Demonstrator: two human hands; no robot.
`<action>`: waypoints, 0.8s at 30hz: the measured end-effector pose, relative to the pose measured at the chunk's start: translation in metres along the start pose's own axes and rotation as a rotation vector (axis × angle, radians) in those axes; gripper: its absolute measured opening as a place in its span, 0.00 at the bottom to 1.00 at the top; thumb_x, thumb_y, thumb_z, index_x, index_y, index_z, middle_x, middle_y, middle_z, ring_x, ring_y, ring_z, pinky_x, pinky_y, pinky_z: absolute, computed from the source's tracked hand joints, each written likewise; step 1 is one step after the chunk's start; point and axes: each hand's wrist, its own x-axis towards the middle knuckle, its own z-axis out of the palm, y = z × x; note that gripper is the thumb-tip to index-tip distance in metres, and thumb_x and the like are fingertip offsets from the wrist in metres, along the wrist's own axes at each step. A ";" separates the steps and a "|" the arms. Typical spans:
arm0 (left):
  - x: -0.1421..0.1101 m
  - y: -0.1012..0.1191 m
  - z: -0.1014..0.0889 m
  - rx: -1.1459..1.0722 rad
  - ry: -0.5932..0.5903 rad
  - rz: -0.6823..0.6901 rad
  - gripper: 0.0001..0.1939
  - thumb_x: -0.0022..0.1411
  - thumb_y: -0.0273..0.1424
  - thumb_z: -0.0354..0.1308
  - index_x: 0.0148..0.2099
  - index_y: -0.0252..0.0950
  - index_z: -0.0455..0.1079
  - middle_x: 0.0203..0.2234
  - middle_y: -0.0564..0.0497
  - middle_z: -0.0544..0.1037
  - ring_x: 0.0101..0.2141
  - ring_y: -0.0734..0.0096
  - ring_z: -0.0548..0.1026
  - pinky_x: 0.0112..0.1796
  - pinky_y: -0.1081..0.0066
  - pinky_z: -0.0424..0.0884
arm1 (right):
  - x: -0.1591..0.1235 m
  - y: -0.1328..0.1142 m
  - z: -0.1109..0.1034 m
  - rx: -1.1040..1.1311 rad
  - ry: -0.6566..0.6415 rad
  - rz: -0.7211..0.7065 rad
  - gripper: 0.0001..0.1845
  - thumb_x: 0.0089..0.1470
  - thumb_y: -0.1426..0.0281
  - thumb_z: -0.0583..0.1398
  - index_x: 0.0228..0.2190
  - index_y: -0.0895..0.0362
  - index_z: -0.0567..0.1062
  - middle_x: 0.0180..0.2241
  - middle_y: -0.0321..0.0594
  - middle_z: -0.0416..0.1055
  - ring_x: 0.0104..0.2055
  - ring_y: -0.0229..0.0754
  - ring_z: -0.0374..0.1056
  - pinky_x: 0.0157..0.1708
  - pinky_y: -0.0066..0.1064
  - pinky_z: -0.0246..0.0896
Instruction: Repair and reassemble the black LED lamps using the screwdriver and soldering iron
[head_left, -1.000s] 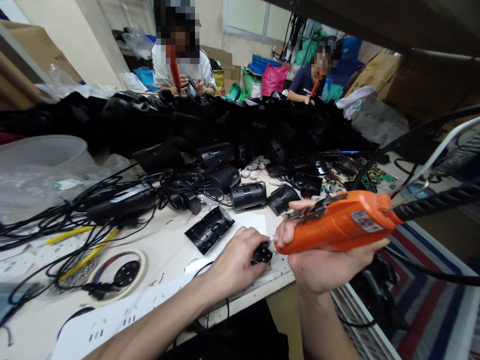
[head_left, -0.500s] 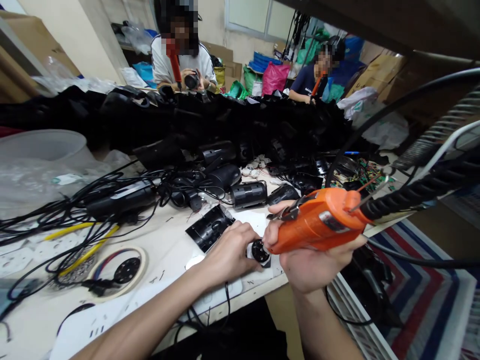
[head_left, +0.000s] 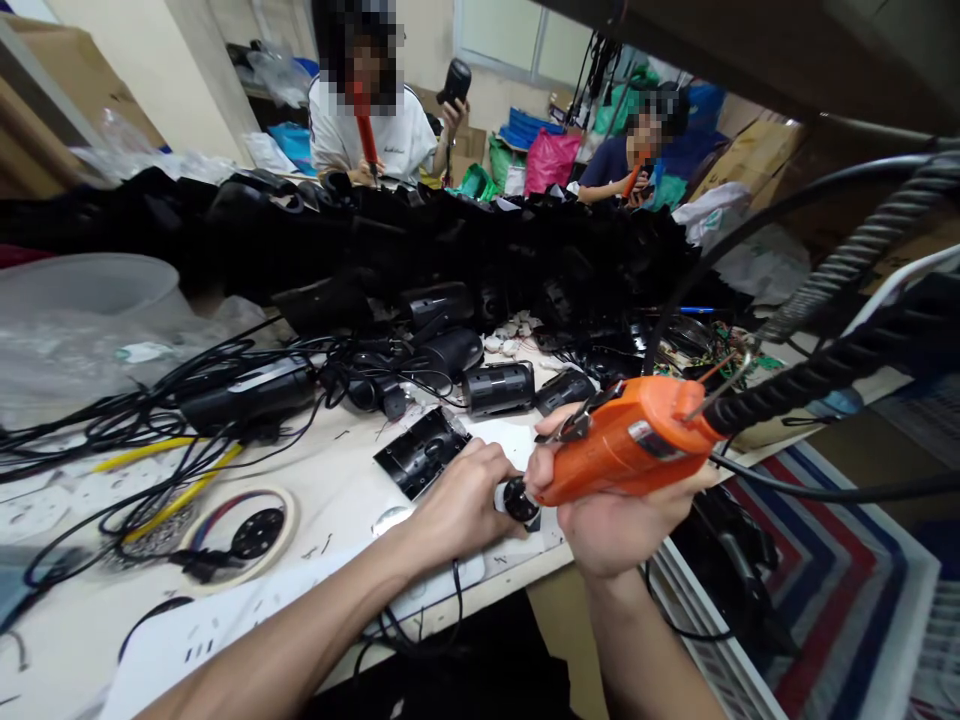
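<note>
My right hand (head_left: 611, 525) is wrapped round an orange electric screwdriver (head_left: 630, 440), which lies nearly level with its nose pointing left. The tip meets a small round part with a black face and white side (head_left: 517, 500); the exact contact is hidden by my fingers. My left hand (head_left: 469, 495) grips that round part near the table's front edge. Just beyond my left hand lies an open black half-shell housing (head_left: 421, 452). A black cable (head_left: 457, 590) hangs below my left hand over the edge.
Black cylindrical housings (head_left: 499, 388) and tangled cables (head_left: 247, 400) cover the table's middle and left. A tape roll (head_left: 289, 530) sits at left. A dark heap (head_left: 450, 235) runs across the back. Two people sit beyond it, each with an orange screwdriver. A coiled spring (head_left: 847, 260) hangs at right.
My hands have barely moved; the screwdriver's rear has shifted slightly left. Across the table, the person at left has raised a black device to one side.
</note>
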 end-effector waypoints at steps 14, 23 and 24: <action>0.002 0.006 -0.003 0.042 -0.035 -0.039 0.21 0.41 0.38 0.74 0.36 0.37 0.72 0.34 0.49 0.73 0.41 0.58 0.69 0.41 0.64 0.68 | -0.002 0.000 0.000 0.038 0.075 -0.044 0.35 0.49 0.35 0.46 0.31 0.52 0.72 0.20 0.38 0.71 0.16 0.44 0.65 0.15 0.37 0.62; -0.007 0.006 -0.032 0.035 -0.012 -0.090 0.32 0.48 0.42 0.70 0.54 0.37 0.70 0.47 0.44 0.75 0.49 0.52 0.70 0.48 0.58 0.68 | 0.030 0.028 -0.026 -0.154 0.291 -0.276 0.39 0.53 0.37 0.41 0.37 0.54 0.73 0.20 0.36 0.67 0.20 0.41 0.64 0.22 0.34 0.63; -0.011 0.004 -0.042 0.043 0.042 -0.114 0.30 0.52 0.42 0.67 0.55 0.38 0.69 0.47 0.44 0.76 0.49 0.53 0.70 0.49 0.57 0.68 | 0.036 0.036 -0.034 -0.245 0.304 -0.304 0.39 0.54 0.37 0.40 0.39 0.54 0.72 0.21 0.36 0.67 0.21 0.42 0.65 0.24 0.35 0.64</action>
